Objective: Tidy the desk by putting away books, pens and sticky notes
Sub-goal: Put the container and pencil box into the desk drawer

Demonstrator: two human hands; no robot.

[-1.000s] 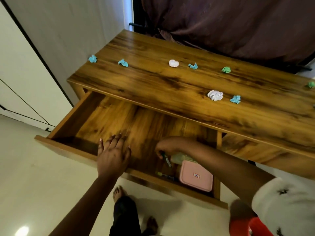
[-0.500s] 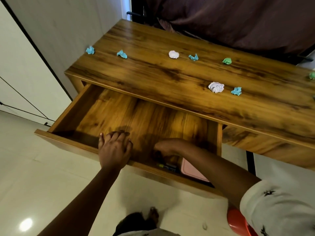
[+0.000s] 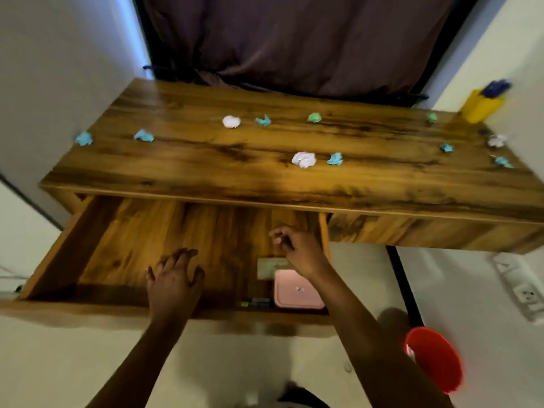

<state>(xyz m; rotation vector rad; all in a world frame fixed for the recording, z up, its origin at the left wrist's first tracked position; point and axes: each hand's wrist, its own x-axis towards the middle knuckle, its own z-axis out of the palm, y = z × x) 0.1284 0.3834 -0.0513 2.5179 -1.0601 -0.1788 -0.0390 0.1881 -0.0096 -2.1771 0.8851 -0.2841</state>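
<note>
Wooden drawer (image 3: 123,245) open; L hand (image 3: 175,278) spread over near edge. R hand (image 3: 297,248) inside, loosely curled, empty: shutting cd pinch it.

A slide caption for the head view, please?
Left hand and right hand over the open drawer; paper balls dot the desk.

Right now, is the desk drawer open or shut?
Open. The drawer is pulled well out from under the desktop, its wooden floor exposed, with a pink box and pens in its front right corner.
</note>
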